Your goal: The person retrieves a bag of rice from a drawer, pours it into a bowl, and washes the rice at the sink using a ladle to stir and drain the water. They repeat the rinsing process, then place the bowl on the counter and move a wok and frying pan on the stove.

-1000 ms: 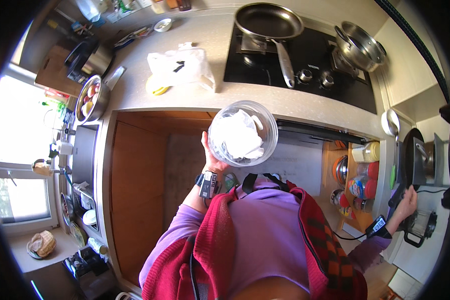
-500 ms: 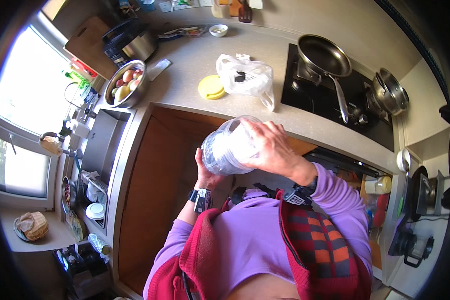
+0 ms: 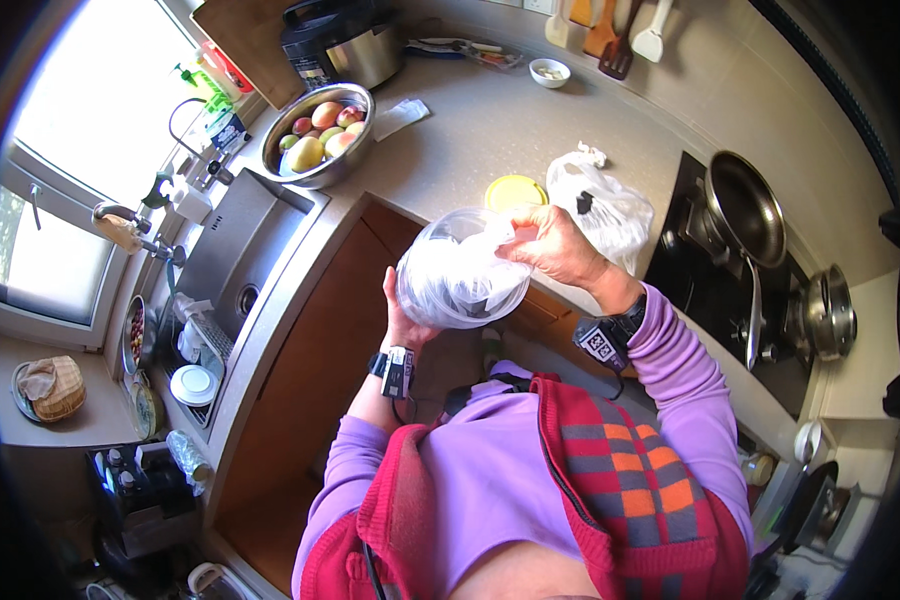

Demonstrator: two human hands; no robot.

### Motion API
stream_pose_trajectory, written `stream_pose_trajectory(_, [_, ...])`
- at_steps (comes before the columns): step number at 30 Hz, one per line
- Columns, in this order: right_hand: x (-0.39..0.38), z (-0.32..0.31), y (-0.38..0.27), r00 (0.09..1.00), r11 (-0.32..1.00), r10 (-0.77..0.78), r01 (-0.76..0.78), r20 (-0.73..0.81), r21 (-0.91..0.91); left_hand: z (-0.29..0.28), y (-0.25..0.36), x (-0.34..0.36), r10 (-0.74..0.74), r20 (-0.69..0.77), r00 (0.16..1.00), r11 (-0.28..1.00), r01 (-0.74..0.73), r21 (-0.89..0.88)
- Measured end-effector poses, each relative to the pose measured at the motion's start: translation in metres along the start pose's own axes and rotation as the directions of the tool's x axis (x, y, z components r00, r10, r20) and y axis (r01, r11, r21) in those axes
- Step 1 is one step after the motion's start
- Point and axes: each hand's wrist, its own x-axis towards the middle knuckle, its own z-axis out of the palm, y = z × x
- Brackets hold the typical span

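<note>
My left hand (image 3: 406,315) is closed around the side of a round, clear plastic jar (image 3: 510,303), which is tilted with its mouth toward me. Crumpled white, filmy plastic (image 3: 455,265) fills much of it. The fingers of my right hand (image 3: 562,252) pinch a piece of that thin plastic at the jar's rim. Just beyond the jar, a round yellow lid (image 3: 515,190) lies on the counter. Beside it rests a white plastic bag (image 3: 615,220) with a dark patch.
A metal bowl of fruit (image 3: 320,182) stands near the sink (image 3: 232,250) on the left. Behind it is an electric cooker (image 3: 345,55). A small white bowl (image 3: 549,73) sits farther back. On the right, a frying pan (image 3: 745,210) rests on the black hob (image 3: 685,250).
The view has turned and shifted left. My right hand has gone from lying across the jar's mouth to pinching plastic at its rim. The jar now shows more of its opening.
</note>
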Motion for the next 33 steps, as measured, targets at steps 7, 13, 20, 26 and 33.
stream_pose_trajectory(7, [0.117,-0.032,0.024,0.897,0.819,-0.423,0.318,-0.129,-0.478,0.015,0.074,0.089,-0.123,-0.129,0.984,0.988,0.133,0.073])
stream_pose_trajectory(13, [0.196,-0.04,0.065,0.874,0.769,-0.436,0.239,-0.213,-0.593,-0.003,0.103,0.133,0.181,-0.312,0.933,0.949,-0.083,0.304])
stream_pose_trajectory(20, [0.228,-0.049,0.074,0.845,0.65,-0.488,0.186,-0.217,-0.737,-0.014,0.128,0.161,0.214,-0.257,0.942,0.852,-0.051,0.521])
stream_pose_trajectory(26, [0.244,-0.041,0.023,0.937,0.816,-0.312,0.179,-0.158,-0.549,0.02,0.173,0.164,0.45,-0.183,0.874,0.534,-0.1,0.84])
stream_pose_trajectory(33, [0.268,-0.015,-0.023,0.954,0.924,-0.3,0.291,0.001,-0.248,0.083,0.204,0.186,0.388,0.45,0.804,-0.077,-0.458,0.886])
